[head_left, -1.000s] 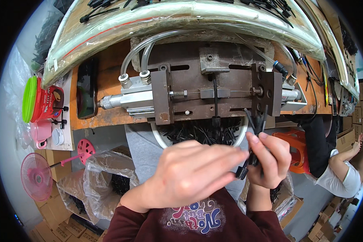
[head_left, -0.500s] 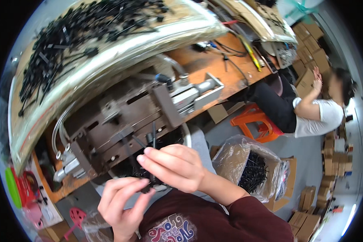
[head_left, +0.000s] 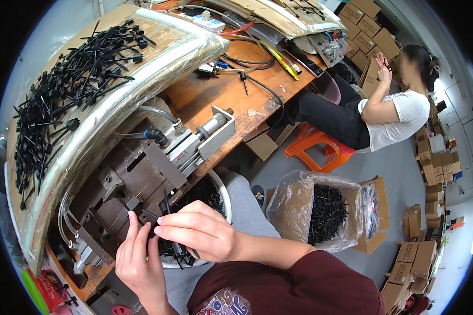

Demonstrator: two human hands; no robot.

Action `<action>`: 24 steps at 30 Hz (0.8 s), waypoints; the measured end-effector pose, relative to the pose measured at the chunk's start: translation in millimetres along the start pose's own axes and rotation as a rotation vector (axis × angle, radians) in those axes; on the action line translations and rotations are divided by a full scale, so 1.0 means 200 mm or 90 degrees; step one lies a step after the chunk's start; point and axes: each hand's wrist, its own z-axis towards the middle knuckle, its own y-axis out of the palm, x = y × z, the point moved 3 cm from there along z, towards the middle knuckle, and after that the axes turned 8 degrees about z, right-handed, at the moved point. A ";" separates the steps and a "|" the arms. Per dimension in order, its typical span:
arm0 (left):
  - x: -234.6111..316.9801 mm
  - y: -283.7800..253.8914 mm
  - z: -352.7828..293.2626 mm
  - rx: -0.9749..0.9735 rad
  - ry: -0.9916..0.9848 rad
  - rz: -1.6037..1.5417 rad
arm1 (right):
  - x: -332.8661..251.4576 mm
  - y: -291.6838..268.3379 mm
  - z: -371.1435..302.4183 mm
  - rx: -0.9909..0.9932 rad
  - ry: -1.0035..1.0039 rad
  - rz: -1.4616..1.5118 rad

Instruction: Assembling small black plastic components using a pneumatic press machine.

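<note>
My right hand is closed in a pinch on slim black plastic rods; one points toward the metal fixture and another sticks out below the fingers. Close beside it, my left hand has its thumb and fingers curled round the dark end of a black piece, mostly hidden by the fingertips. Both hands are in front of the brown metal fixture, where a small block sits on the bed near my left fingertips. Beneath the hands, a round tub with a pale rim holds many more black pieces.
A wrapped board at upper left carries a heap of black rods. Air cylinders and hoses flank the fixture on the wooden bench. At right are a lined carton of black pieces, an orange stool and a seated person.
The view has swung, shifting the bench and co-worker leftward. My left hand has moved up beside the right hand's fingertips, and both are nearer the fixture's small block.
</note>
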 end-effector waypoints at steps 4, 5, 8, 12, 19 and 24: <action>-0.01 0.00 0.02 0.002 -0.027 -0.016 | 0.00 0.01 0.00 0.002 0.007 0.010; 0.00 0.01 0.03 0.012 -0.022 -0.020 | 0.00 0.01 -0.01 0.004 0.009 0.013; 0.01 0.01 0.04 0.022 -0.018 -0.021 | 0.00 0.01 -0.01 -0.006 0.008 0.018; 0.01 0.01 0.04 0.009 -0.031 -0.029 | 0.02 0.00 -0.01 -0.002 0.038 0.063; -0.01 0.02 0.03 0.016 -0.036 -0.068 | 0.03 -0.02 0.01 0.066 0.161 0.166; 0.04 -0.02 0.03 -0.039 -0.061 -0.057 | 0.06 -0.04 0.00 0.081 0.208 0.196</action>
